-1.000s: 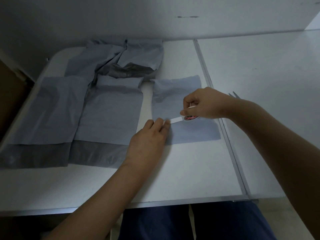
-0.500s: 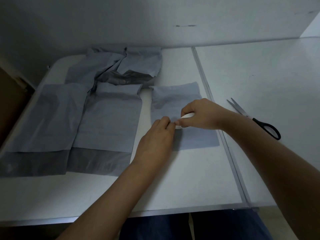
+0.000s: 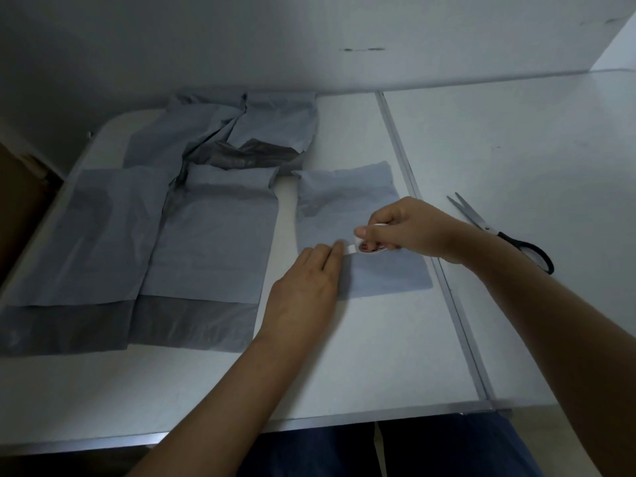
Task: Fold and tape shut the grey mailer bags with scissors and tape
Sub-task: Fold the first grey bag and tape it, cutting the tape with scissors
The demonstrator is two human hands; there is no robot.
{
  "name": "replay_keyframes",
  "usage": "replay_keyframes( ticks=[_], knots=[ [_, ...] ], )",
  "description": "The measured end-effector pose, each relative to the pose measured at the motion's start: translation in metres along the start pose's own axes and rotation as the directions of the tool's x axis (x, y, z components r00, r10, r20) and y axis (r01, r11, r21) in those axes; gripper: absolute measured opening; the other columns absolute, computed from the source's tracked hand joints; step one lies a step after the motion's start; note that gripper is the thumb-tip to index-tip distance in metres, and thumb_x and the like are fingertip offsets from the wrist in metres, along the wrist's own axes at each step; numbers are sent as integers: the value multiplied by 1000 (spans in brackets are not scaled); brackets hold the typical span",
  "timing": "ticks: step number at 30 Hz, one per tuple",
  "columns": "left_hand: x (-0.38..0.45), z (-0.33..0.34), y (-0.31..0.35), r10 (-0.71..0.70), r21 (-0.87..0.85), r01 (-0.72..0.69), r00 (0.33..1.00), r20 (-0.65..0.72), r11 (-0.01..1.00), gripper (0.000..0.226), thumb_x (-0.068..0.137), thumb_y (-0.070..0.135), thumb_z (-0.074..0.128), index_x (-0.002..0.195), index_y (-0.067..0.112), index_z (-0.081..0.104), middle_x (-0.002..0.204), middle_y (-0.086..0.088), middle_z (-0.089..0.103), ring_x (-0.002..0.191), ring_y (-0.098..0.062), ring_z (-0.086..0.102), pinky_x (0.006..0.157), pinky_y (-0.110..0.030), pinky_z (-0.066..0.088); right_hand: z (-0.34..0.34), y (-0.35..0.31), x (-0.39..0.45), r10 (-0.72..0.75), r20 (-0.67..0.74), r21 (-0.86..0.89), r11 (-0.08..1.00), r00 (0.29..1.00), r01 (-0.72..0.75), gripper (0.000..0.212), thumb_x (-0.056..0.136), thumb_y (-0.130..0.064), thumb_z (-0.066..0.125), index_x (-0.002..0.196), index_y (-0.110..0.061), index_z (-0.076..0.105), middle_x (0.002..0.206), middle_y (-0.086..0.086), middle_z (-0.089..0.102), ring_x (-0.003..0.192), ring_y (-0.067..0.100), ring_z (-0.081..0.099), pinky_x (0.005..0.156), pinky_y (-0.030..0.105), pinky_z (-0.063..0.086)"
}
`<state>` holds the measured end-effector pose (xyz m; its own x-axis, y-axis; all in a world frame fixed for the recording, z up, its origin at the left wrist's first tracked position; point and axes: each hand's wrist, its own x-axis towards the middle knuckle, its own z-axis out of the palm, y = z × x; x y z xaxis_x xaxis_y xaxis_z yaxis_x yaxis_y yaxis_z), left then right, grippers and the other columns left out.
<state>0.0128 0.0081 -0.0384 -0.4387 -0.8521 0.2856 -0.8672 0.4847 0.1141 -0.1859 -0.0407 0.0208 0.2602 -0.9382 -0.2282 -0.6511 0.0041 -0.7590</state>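
Head view shows the folded mailer bag (image 3: 361,232), thin, limp and likely slippery, lying flat on the table (image 3: 344,356), left hand (image 3: 306,287) flat-fingered pinning the tape end, right hand (image 3: 409,228) curled round the tape roll (image 3: 371,247).

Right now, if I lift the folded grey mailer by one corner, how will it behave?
The folded mailer looks like thin, creased film, so it would probably droop. It seems light. The fold may spring open: only the left hand pins it, and the tape is barely started.
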Motion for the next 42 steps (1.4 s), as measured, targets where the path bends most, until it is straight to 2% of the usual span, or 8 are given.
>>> replay_keyframes(
  ticks=[5,13,19,27,32,35,39,42],
  knots=[
    [3,-3,3,-17,75,17,1000,-11,997,68,57,4,82,122,5,62,84,-2,59,71,-19,58,41,-21,19,-2,1,0,-3,8,16,1000,1000,3,34,87,-36,68,58,-17,64,47,-13,52,48,-2,47,51,6,35],
    [-1,5,2,-4,65,6,1000,-22,998,70,58,2,84,124,3,62,89,-3,61,76,-20,59,39,-21,29,-7,7,-1,-6,1,-23,1000,1000,6,37,86,-36,69,53,-22,62,49,-15,57,50,-3,51,55,9,37],
    [-3,9,0,-20,31,21,1000,-5,999,60,66,5,80,123,7,63,102,0,61,86,-18,57,37,-23,36,-10,8,-1,-33,-30,-180,983,999,28,27,83,-43,69,64,-24,71,69,-5,70,66,8,62,65,17,43],
    [0,7,1,9,97,-13,999,38,995,61,61,5,82,120,5,64,100,0,60,87,-17,53,38,-19,24,-12,0,-5,-56,-30,-400,916,998,40,42,84,-48,66,68,-9,67,60,1,58,57,11,48,52,21,32],
    [-1,-1,9,18,151,-27,998,63,988,63,53,3,81,114,5,68,98,0,62,83,-15,58,42,-19,21,-18,4,-8,-10,-4,-344,939,1000,8,44,94,-48,50,81,-8,65,71,-1,60,68,13,50,62,23,35],
    [-1,-4,13,-4,155,-5,999,53,988,61,52,2,80,112,5,68,97,-1,62,83,-16,60,43,-18,20,-19,9,-10,42,11,-231,972,999,-38,44,93,-46,55,79,-5,64,65,-1,53,62,10,44,59,23,31],
    [3,-8,16,-3,102,-2,999,47,995,65,58,-2,76,120,10,64,106,-1,62,82,-19,58,40,-20,24,-16,12,-7,52,5,-40,998,999,-52,34,84,-46,67,73,-14,69,69,2,64,67,8,55,71,25,43],
    [5,-10,17,20,118,-26,998,56,993,56,61,4,77,114,16,67,113,2,61,83,-18,57,44,-20,24,-14,10,-4,52,16,-24,998,999,-51,34,83,-45,70,73,-13,69,62,-5,61,62,6,54,66,22,44]
  ],
)
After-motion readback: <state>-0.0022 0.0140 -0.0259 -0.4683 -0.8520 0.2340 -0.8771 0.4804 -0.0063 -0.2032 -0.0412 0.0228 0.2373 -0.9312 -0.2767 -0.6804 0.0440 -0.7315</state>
